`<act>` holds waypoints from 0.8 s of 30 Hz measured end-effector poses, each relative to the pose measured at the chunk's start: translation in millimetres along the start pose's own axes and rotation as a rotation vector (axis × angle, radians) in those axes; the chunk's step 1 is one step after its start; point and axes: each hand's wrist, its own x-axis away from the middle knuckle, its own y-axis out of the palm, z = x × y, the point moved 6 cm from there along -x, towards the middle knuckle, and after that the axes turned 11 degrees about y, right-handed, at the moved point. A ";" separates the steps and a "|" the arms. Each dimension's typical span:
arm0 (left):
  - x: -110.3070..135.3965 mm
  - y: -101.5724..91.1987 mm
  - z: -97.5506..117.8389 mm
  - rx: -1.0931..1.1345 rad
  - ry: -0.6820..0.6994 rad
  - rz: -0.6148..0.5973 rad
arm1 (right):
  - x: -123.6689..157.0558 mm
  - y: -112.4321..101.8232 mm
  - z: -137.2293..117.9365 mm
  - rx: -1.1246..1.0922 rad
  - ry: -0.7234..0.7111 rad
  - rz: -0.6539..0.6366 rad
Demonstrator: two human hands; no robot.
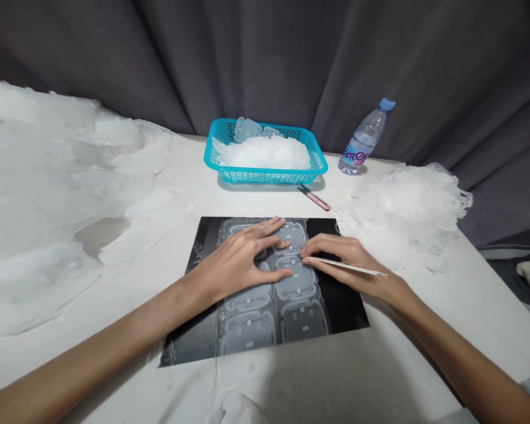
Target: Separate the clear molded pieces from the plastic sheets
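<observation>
A clear plastic sheet of moulded shapes [265, 306] lies on a black mat [344, 300] in front of me. My left hand [242, 256] rests flat on the sheet, fingers spread and pressing it down. My right hand [348, 259] is closed in a pinch on a thin white stick-like tool [348, 267]. The tool's tip touches the sheet beside my left fingertips.
A turquoise basket [265, 174] of clear plastic pieces stands at the back. A pink-handled cutter [314, 199] lies before it. A water bottle [364, 141] stands at the back right, near a heap of plastic scraps [406, 206]. More clear plastic sheets [48, 194] cover the left.
</observation>
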 end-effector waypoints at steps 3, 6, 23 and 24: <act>-1.5 -0.4 0.3 -0.010 -0.009 -0.009 | -1.9 6.8 1.2 0.017 -0.034 0.004; -1.3 -0.1 -0.7 -0.016 -0.019 -0.007 | -3.7 11.8 0.3 0.044 -0.073 0.024; 1.2 -0.6 -0.9 -0.082 -0.006 -0.014 | -1.2 3.3 1.3 0.040 -0.082 0.017; 1.0 -0.8 -1.0 -0.081 -0.008 -0.012 | -1.4 4.1 1.0 0.035 -0.089 0.020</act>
